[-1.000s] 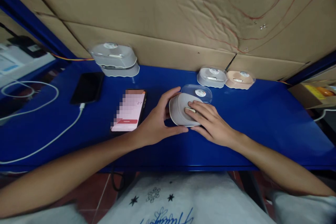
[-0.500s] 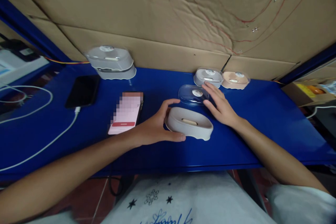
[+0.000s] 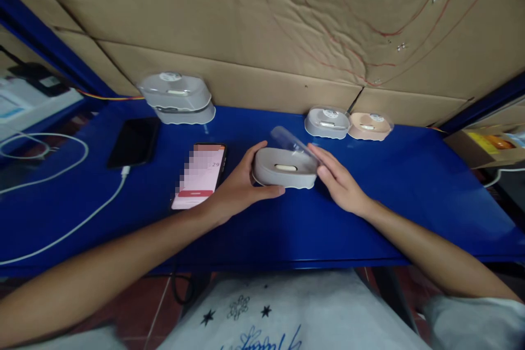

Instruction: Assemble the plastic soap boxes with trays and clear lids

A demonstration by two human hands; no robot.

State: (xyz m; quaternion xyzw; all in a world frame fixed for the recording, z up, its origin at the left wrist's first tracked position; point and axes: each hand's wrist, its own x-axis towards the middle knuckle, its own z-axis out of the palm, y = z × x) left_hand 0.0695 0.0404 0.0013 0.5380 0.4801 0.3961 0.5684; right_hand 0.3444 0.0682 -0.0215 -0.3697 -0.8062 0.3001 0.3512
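My left hand (image 3: 246, 180) is wrapped round the left end of a grey oval soap box (image 3: 270, 176), thumb along its near side. A pale bar-shaped piece lies in the middle of the box's hollow. Tilted above the right part of the box is a clear plastic lid (image 3: 292, 141). My right hand (image 3: 338, 178) grips the lid's right edge between fingers and thumb. The lid's left end is raised. Whether its low edge touches the box, I cannot tell.
Stacked lidded grey boxes (image 3: 180, 98) stand at the back left; another grey box (image 3: 327, 123) and a peach box (image 3: 370, 127) stand at the back right. A lit phone (image 3: 200, 178) and a dark phone (image 3: 133, 142) with a white cable (image 3: 104, 210) lie to the left.
My right hand has taken hold of the clear lid and brought it from the table over the box, tilted. The box, in my left hand, has shifted slightly left and away from me.
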